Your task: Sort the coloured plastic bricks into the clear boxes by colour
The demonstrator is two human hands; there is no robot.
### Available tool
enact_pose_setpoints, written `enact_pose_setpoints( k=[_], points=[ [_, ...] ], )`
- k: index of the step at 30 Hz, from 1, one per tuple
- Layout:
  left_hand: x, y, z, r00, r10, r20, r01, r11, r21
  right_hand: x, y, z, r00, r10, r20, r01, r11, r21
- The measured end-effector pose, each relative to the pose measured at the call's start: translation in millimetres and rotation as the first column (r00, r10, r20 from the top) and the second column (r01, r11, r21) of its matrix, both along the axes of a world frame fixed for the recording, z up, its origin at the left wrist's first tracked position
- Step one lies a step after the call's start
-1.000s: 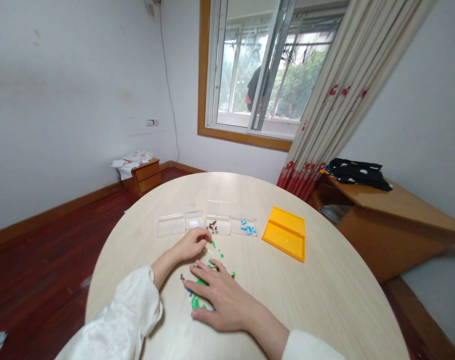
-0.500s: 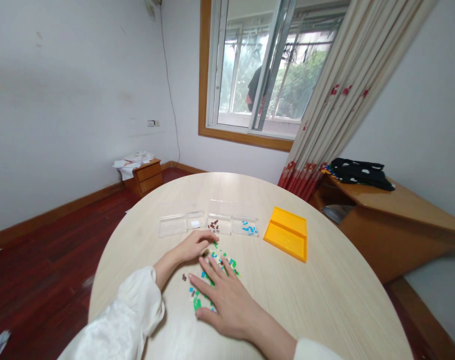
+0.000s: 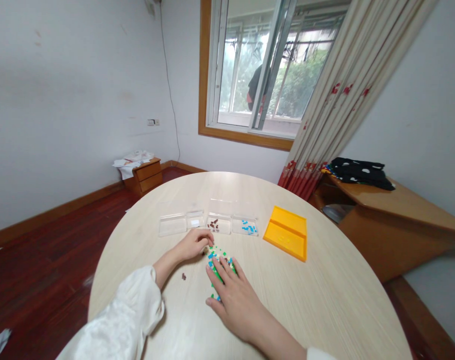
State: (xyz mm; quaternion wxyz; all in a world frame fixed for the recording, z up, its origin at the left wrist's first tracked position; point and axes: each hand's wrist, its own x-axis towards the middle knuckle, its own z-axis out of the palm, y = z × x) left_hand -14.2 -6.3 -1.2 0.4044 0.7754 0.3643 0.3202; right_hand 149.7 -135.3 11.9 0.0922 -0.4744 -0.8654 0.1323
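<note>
Roughly midway, I judge: the clear trays [image 3: 208,223] at the far side hold only a few brown and blue bits, while a mixed heap of small coloured pieces [image 3: 218,260] lies unsorted near the table's [image 3: 325,300] middle. Right hand [image 3: 233,297] lies flat and released on that heap; left hand [image 3: 193,244] curls at its left edge, grip unclear. Yellow lid [image 3: 286,232] sits right.

table [image 3: 295,295] – pale wood-grain top, matt, smooth. trays [image 3: 208,224] – clear glossy plastic. lid [image 3: 286,232] – glossy yellow plastic. small pieces [image 3: 217,257] – coloured plastic. sleeve [image 3: 118,325] – white cloth.
</note>
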Motion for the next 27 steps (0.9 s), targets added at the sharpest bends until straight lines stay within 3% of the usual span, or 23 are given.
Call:
enact_pose_setpoints(
  k=[5, 11, 14, 17, 27],
  points=[
    [0, -2, 1.3, 1.0, 0.011, -0.026, -0.011, 1.0, -0.016, 9, 8, 0.7, 0.996, -0.081, -0.025, 0.083, 0.99, 0.111],
    [0, -1, -0.6, 0.996, 0.025, -0.091, -0.026, 1.0, -0.004, 32, 29, -9.9, 0.946, -0.185, -0.266, 0.259, 0.925, 0.278],
    [0, -2, -0.4, 0.989, 0.043, -0.144, -0.043, 0.999, -0.001, 46, 39, -18.0, 0.896, -0.231, -0.38, 0.344, 0.901, 0.264],
    [0, -2, 0.2, 0.983, 0.057, -0.177, -0.052, 0.998, 0.031, 52, 44, -21.9, 0.874, -0.23, -0.428, 0.343, 0.916, 0.209],
    [0, -3, 1.0, 0.982, 0.073, -0.175, -0.061, 0.996, 0.072, 46, 43, -23.7, 0.909, -0.223, -0.353, 0.302, 0.935, 0.185]
  ],
)
